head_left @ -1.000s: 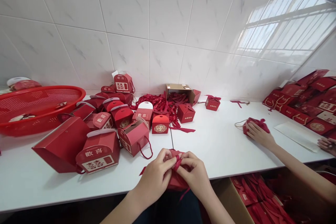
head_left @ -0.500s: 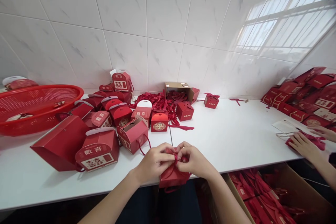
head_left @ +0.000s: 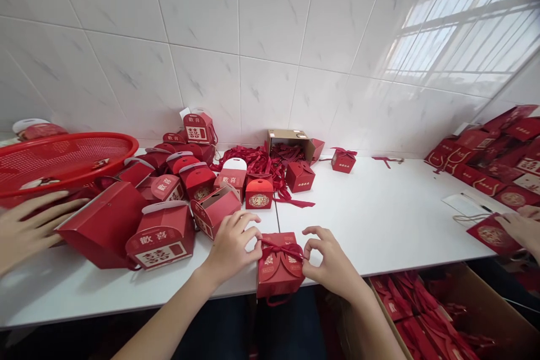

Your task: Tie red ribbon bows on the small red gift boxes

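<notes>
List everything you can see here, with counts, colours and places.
wall: one, white tile, back
table: one, white, across
basket: one, red, far left
boxes: over ten, red, left to centre
ribbons: many, dark red, back centre
small carton: one, brown, among the ribbons
ribboned box: one, red, near wall
box heap: one, red, far right
paper: white, right; count unclear
flat red item: one, under a co-worker's hand
big carton: one, brown, below table, right
front box: one, red, with bow, front centre
co-workers' hands: three, left and right edges
legs: two, dark-clothed, below table
left hand, right hand: at the bow's ends
</notes>
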A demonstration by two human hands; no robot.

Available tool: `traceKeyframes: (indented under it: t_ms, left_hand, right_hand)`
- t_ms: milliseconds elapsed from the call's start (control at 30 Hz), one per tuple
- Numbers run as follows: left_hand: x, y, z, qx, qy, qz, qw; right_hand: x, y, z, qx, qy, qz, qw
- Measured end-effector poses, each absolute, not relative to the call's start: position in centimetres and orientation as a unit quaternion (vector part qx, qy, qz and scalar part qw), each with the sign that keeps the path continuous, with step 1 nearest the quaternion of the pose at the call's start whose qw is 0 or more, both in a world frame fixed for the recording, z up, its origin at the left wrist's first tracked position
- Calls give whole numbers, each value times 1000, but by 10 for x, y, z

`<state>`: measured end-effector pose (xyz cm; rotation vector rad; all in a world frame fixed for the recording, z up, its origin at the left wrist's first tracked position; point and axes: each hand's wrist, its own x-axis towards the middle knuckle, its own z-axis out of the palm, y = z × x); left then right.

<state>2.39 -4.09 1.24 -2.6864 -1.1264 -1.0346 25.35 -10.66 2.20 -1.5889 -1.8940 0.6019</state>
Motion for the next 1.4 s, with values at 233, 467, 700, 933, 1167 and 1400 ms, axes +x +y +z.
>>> traceKeyframes:
  t_ms: [233,467,700,933,1167,1400]
  left_hand:
    - [29,-42,20,-872,-376,-308,62]
    - [58,-29,-9,-815,-355,-343,-304]
    - [111,37,-50,-817,-438,-276,-255]
    - [138,51,-61,-854,-465,-180,-153]
    - [121,-30,-38,-915,-360,-127,-127]
    - [91,-68,-12,-898,-351,-196,-177]
  right_hand:
    - [253,-116,27,-570,-751,199,265]
    - [264,-117,-14,-484,-729,369,315]
    - [357,-98,-32,-724,-523,73,444]
    - [307,-91,-48,-615,-423,365,556]
    - [231,-93,-50,-481,-236,601,593]
    - [256,-95,-57,-527,-249,439,684]
